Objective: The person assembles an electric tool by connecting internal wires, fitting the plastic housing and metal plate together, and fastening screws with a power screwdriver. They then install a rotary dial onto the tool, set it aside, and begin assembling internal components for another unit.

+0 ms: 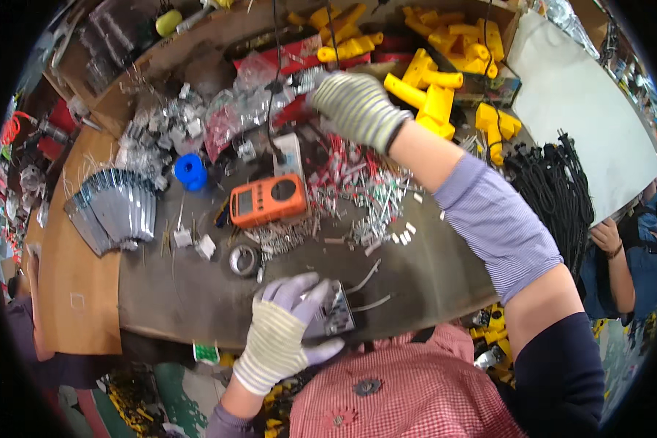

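Observation:
My left hand [281, 332], in a striped glove with purple fingertips, is at the front edge of the bench. Its fingers and thumb are closed around a small flat metal-cased module [340, 310] with two pale wires [373, 303] running off to the right. Far across the bench stretches my right hand [359, 108], gloved the same way. It is over a heap of small metal parts beside clear plastic bags [248, 106]; its fingertips are blurred and partly hidden, so I cannot make out anything in them.
An orange multimeter [268, 201] lies mid-bench, near a tape roll [243, 260], a blue spool [190, 172] and loose small wired parts [376, 197]. Yellow plastic housings [438, 102] pile up behind. Black cords [551, 182] lie right, metal plates [117, 208] left. Cables hang from above.

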### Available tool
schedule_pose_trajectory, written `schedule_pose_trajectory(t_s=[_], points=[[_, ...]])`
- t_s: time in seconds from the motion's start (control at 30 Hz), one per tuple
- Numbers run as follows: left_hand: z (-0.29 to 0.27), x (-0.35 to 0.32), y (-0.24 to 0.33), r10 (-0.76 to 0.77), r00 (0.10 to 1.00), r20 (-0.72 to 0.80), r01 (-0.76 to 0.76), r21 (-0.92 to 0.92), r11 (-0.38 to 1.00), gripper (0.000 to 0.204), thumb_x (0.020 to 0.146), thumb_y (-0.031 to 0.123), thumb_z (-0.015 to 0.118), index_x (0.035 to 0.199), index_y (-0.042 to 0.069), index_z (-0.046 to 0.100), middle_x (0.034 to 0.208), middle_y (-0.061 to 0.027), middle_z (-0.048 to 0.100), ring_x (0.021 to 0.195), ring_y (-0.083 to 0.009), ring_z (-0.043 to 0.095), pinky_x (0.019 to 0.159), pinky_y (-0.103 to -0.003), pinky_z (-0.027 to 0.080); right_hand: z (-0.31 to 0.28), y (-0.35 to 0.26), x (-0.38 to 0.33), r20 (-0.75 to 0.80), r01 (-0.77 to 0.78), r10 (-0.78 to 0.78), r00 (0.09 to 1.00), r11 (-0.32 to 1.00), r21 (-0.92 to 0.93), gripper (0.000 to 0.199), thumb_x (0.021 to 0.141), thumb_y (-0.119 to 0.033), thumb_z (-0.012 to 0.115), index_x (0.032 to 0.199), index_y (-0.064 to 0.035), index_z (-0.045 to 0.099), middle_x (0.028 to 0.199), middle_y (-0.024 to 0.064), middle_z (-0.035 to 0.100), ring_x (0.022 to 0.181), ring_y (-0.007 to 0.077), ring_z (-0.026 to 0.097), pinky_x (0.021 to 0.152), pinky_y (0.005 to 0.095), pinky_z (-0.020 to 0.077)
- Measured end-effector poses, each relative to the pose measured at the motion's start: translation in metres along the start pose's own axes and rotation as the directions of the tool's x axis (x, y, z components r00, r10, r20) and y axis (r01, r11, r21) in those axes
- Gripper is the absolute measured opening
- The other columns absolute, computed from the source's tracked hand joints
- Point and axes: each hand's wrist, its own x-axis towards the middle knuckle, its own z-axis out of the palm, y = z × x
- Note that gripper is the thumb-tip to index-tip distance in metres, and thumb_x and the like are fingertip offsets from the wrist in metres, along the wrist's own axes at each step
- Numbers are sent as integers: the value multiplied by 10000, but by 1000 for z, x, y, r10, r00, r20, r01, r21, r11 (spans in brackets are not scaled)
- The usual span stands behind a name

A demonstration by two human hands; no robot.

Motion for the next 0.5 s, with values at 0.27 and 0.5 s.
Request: schedule_pose_trajectory(t_s=[0.27, 0.5], points=[[40, 39, 47, -135, 991, 20, 134, 60, 989, 830, 635, 416, 804, 1337, 43, 567, 1311, -156, 544, 1194, -366, 505, 1051, -525, 355, -63, -46, -157, -2, -367, 536, 844, 581, 727, 176, 771, -105, 729, 846, -26, 591, 751, 90, 605, 700, 219, 614, 661, 352, 508], [79, 39, 39, -24, 996, -89, 60, 431, 901, 166, 821, 224, 641, 915, 94, 682, 987, -68, 666, 1108, -278, 582, 1105, -549, 289, -66, -102, -262, 642, -540, 560, 524, -364, 759, 185, 873, -81, 713, 873, -37, 534, 757, 16, 578, 608, 66, 552, 532, 230, 464]])
